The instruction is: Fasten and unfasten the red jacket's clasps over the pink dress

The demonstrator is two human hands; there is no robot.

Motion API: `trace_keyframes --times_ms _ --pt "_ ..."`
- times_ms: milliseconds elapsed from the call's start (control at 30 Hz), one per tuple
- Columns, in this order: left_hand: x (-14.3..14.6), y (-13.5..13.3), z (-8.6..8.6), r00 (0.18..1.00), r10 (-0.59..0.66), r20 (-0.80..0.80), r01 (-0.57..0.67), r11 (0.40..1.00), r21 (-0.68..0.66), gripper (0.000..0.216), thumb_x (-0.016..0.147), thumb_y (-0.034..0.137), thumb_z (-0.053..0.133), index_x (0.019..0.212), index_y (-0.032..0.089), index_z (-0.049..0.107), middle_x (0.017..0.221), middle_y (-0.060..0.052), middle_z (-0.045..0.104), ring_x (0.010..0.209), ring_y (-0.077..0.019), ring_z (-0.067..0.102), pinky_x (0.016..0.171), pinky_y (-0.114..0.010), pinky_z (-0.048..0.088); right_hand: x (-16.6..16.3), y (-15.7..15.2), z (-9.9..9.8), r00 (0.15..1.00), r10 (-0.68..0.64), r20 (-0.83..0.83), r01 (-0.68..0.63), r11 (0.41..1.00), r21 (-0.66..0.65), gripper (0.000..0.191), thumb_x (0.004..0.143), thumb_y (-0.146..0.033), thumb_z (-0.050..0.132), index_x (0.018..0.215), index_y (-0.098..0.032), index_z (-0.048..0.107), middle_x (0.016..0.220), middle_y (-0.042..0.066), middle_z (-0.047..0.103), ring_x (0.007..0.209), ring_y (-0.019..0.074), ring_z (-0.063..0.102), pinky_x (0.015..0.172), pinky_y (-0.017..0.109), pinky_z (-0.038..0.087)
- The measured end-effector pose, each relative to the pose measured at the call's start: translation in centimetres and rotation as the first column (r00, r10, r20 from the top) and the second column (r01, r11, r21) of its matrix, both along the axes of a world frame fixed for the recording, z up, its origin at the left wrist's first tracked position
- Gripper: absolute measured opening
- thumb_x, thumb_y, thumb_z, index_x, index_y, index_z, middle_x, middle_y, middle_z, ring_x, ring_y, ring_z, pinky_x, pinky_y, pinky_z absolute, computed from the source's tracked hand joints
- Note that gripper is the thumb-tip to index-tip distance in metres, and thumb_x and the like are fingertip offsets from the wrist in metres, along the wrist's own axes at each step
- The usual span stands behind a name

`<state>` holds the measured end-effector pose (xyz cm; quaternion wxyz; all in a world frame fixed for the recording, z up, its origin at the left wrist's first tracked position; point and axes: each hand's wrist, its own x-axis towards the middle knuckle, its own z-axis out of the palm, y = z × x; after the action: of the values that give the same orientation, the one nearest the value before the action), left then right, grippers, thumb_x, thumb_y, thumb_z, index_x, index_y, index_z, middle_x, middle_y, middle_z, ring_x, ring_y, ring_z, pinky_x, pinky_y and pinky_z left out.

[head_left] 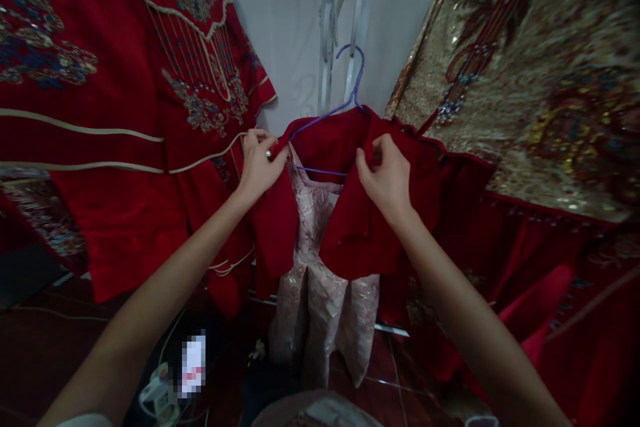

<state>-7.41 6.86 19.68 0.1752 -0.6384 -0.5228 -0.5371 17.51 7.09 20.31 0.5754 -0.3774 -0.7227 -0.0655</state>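
A short red jacket (pixel 357 240) hangs over a pale, shiny dress (pixel 320 287) on a thin purple wire hanger (pixel 357 77). My left hand (pixel 263 163), with a ring on one finger, pinches the jacket's shoulder on the left. On the opposite side, my right hand (pixel 387 170) grips the jacket's front edge near the collar, its thumb and fingers closed on the cloth. Between my hands the jacket front is spread apart, so the dress bodice and the hanger's lower bar show. The hanger's hook is up at a metal rail (pixel 327 33).
At the left hangs a red embroidered garment (pixel 150 113) with beaded fringe. A gold sequined garment (pixel 565 100) fills the right side. Low on the left are a power strip (pixel 160 393), cords and a blurred-out bright rectangle (pixel 193 367). Dark red tiles (pixel 375 363) cover the floor.
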Motion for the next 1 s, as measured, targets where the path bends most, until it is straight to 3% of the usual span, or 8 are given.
trace_keyframes --times_ms 133,267,400,533,667,767,900,1000 --pt "3.8 -0.9 -0.6 0.999 -0.007 0.051 0.010 0.999 -0.046 0.012 0.085 0.028 0.050 0.077 0.018 0.052 0.081 -0.003 0.050 0.081 -0.0173 0.054 0.082 -0.034 0.044 1.3 0.7 0.2 0.987 0.155 -0.052 -0.160 0.980 -0.117 0.018 0.074 -0.022 0.055 0.086 -0.022 0.042 0.078 -0.001 0.050 0.063 0.0117 0.050 0.058 0.026 0.042" --pt "8.3 -1.5 -1.8 0.977 -0.168 -0.132 0.139 0.970 -0.200 0.010 0.084 0.025 0.050 0.093 0.020 0.051 0.095 -0.006 0.049 0.080 -0.0182 0.056 0.073 -0.032 0.046 0.0 1.3 -1.0 0.931 0.366 0.003 -0.355 0.905 -0.235 0.018 0.072 -0.016 0.051 0.086 -0.022 0.042 0.074 -0.003 0.049 0.062 0.0103 0.049 0.059 0.024 0.042" --pt "9.7 -1.2 -3.2 0.930 -0.322 -0.175 0.254 0.911 -0.325 0.015 0.079 0.022 0.054 0.093 0.020 0.050 0.098 -0.007 0.048 0.080 -0.0196 0.056 0.072 -0.034 0.047 -0.5 1.8 -2.4 0.887 0.461 -0.022 -0.449 0.851 -0.273 0.019 0.070 -0.015 0.048 0.087 -0.022 0.043 0.080 -0.002 0.050 0.070 0.0108 0.051 0.066 0.024 0.044" --pt "8.8 -0.4 -4.7 0.896 -0.438 0.077 0.442 0.856 -0.269 0.027 0.071 0.011 0.057 0.095 0.020 0.049 0.098 -0.006 0.052 0.084 -0.0170 0.057 0.076 -0.032 0.049 -0.1 1.7 -3.2 0.906 0.416 -0.078 -0.421 0.864 -0.275 0.020 0.070 -0.018 0.051 0.089 -0.022 0.044 0.086 0.000 0.052 0.076 0.0122 0.053 0.068 0.024 0.046" --pt "8.7 -0.3 -6.0 0.687 -0.530 0.496 0.672 0.724 -0.156 0.031 0.071 0.012 0.063 0.098 0.019 0.049 0.089 -0.004 0.062 0.081 -0.0130 0.063 0.075 -0.027 0.051 -0.2 1.1 -3.8 0.934 0.320 -0.159 -0.353 0.895 -0.271 0.020 0.071 -0.021 0.054 0.089 -0.021 0.045 0.086 0.001 0.054 0.071 0.0120 0.055 0.064 0.025 0.047" --pt "9.0 -0.5 -6.4 0.592 -0.524 0.613 0.679 0.734 -0.028 0.030 0.068 0.019 0.070 0.090 0.019 0.050 0.085 -0.003 0.064 0.082 -0.0134 0.065 0.076 -0.027 0.052 -0.2 0.9 -4.2 0.882 0.400 -0.249 -0.466 0.817 -0.338 0.024 0.070 -0.023 0.059 0.091 -0.021 0.046 0.090 0.001 0.055 0.069 0.0107 0.057 0.060 0.023 0.049" --pt "9.0 -0.8 -6.1 0.629 -0.542 0.557 0.650 0.760 0.005 0.017 0.072 0.022 0.067 0.083 0.018 0.055 0.085 -0.002 0.064 0.081 -0.0119 0.064 0.075 -0.024 0.052 0.3 0.8 -4.6 0.744 0.590 -0.313 -0.668 0.643 -0.376 0.031 0.069 -0.021 0.063 0.096 -0.021 0.048 0.095 0.001 0.058 0.081 0.0123 0.063 0.070 0.025 0.054" --pt "8.9 -0.9 -5.7 0.663 -0.558 0.499 0.661 0.749 -0.040 0.011 0.076 0.022 0.063 0.085 0.018 0.060 0.088 -0.003 0.066 0.080 -0.0113 0.064 0.072 -0.023 0.052 0.8 0.6 -4.6 0.717 0.622 -0.316 -0.696 0.610 -0.378 0.027 0.075 -0.027 0.060 0.100 -0.021 0.052 0.099 0.003 0.059 0.088 0.0149 0.064 0.070 0.028 0.057"
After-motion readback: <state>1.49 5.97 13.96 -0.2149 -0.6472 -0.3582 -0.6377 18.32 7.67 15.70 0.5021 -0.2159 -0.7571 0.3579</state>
